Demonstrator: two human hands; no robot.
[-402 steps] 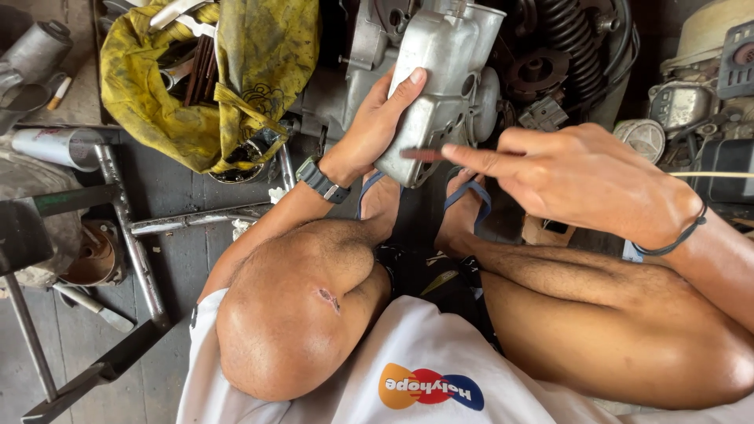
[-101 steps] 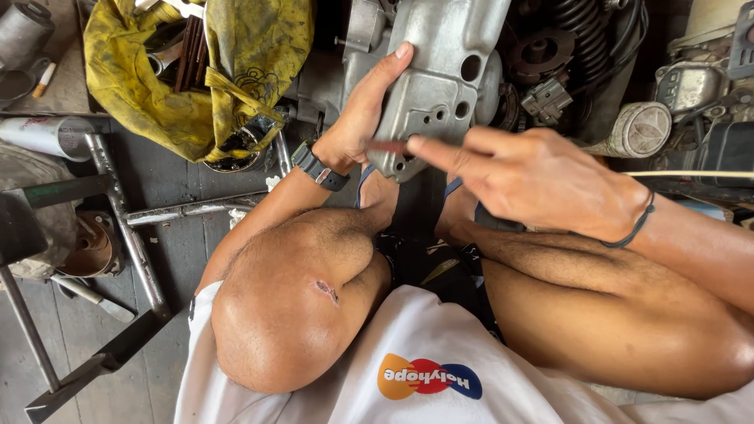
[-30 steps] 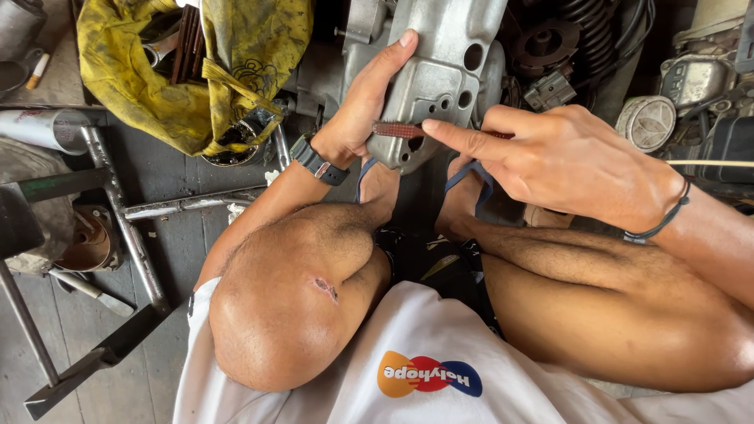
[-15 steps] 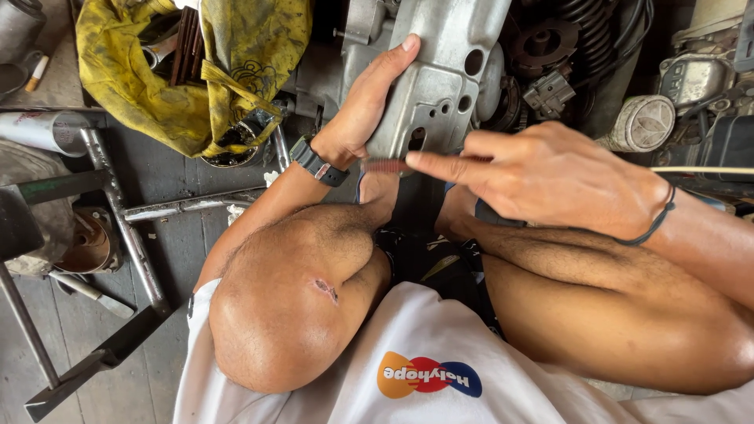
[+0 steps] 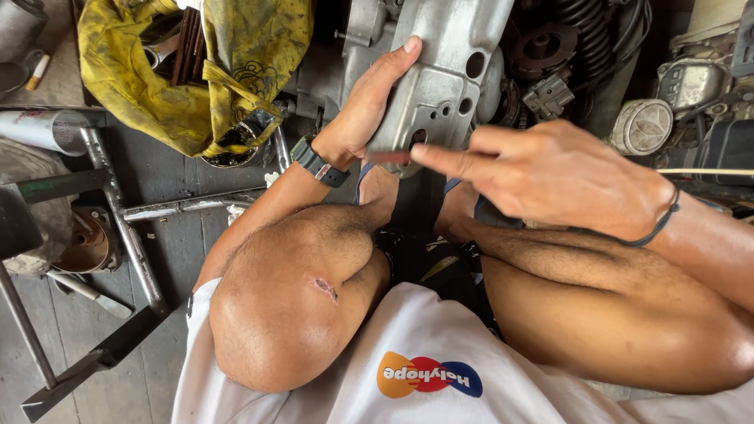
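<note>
The left hand (image 5: 365, 118) clamps its fingers around the grey cast-metal engine cover (image 5: 440, 74) at far centre, steadying it, while the right hand (image 5: 550, 177) pinches fingers together on a small reddish tool (image 5: 390, 157) at the cover's lower hole.

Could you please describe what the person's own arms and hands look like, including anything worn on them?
Both arms are bare, with no sleeves reaching the forearms and no gloves. The left hand has a dark wristwatch with a ribbed black strap at the wrist. The right hand has a thin dark cord band looped loosely round the wrist. No rings show on either hand.
</note>
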